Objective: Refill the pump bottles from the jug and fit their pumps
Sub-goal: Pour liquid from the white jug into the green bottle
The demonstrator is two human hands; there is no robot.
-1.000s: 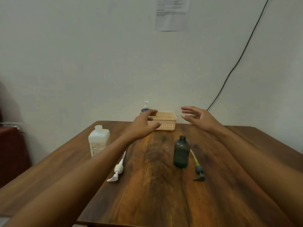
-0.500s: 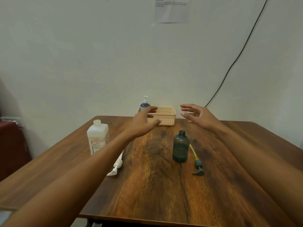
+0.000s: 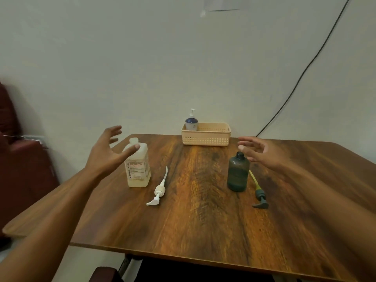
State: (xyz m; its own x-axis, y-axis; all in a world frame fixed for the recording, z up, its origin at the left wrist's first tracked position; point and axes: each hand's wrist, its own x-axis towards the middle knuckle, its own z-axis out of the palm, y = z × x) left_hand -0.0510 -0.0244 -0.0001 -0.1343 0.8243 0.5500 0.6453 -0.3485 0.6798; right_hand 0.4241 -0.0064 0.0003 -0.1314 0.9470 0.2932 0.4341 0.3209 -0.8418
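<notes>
Fingers spread on your left hand and right hand, empty; pouring unstarted: grip jug, steady bottle

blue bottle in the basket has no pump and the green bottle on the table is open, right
Not quite: the head view shows the blue bottle in the basket with its pump fitted. The green bottle on the table is indeed open.

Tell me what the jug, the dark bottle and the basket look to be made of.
The jug looks like translucent whitish plastic: pale yellowish liquid shows through its wall. The dark bottle seems to be smoky grey-green plastic with a soft sheen, slightly see-through, with an open threaded neck. The basket appears to be matte beige moulded plastic, with a grid of small holes in its walls.
</notes>
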